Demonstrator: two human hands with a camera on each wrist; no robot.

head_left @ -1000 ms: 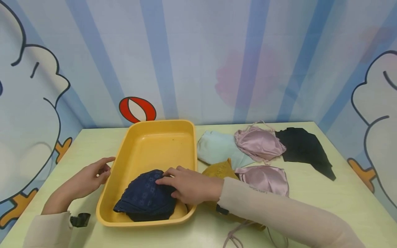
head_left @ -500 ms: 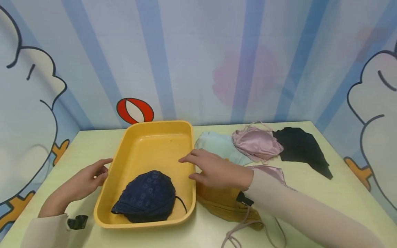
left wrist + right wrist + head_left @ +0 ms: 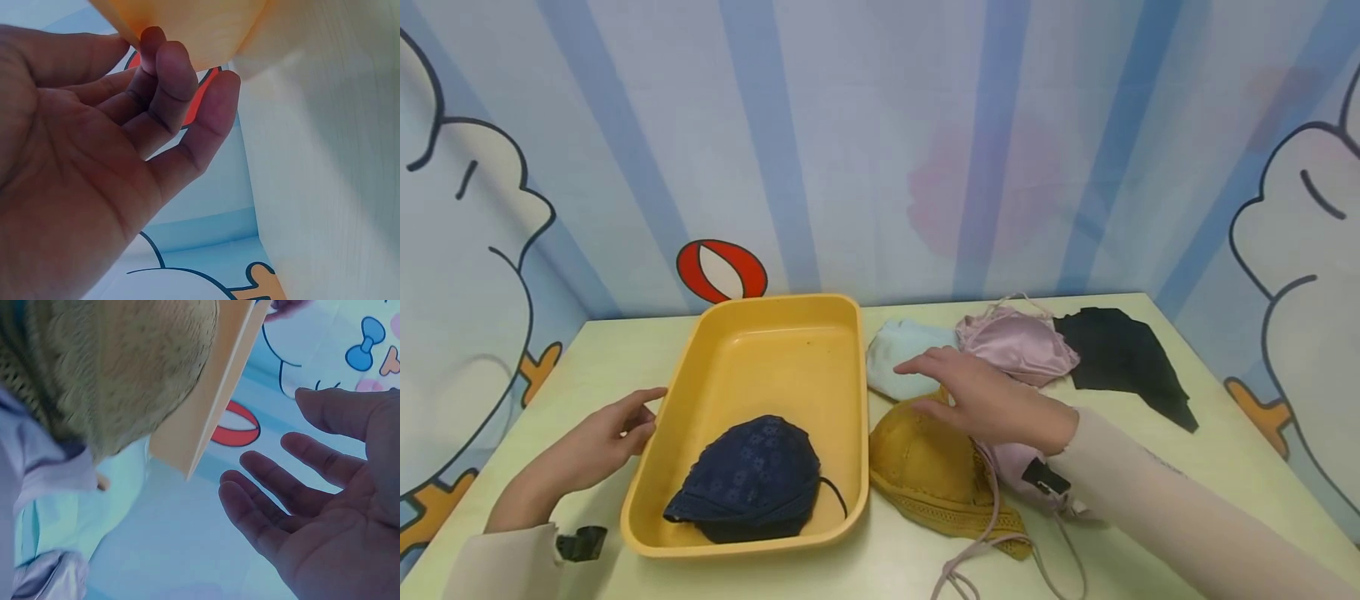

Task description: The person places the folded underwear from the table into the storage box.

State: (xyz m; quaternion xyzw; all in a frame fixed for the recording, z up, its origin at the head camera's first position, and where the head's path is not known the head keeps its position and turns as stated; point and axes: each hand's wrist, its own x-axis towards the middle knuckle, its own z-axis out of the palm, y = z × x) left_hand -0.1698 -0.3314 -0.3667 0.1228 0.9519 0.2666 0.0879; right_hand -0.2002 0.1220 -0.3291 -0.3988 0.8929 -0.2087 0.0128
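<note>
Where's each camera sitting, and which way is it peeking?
Head: on the head, looks forward and down at the yellow tray and navy bra; left hand, right hand and sleeves show.
Left wrist: on that wrist, looks along the left hand at the tray's outside, table and wall; only that hand shows.
Right wrist: on that wrist, looks past the right hand at the mustard bra and wall; maybe some left hand.
Shared: head and right wrist show the mustard bra.

Tray [image 3: 767, 358] just right of the left fingers [image 3: 215, 112] is plain yellow, and the bra [image 3: 752, 471] in it is navy with lighter little flowers. Below the right fingers [image 3: 275, 479]: mustard bra [image 3: 921, 462]. Behind them, pale mint cloth [image 3: 887, 375]; further right of them, a dusty-pink top [image 3: 1022, 346], then plain black fabric [image 3: 1127, 350].
</note>
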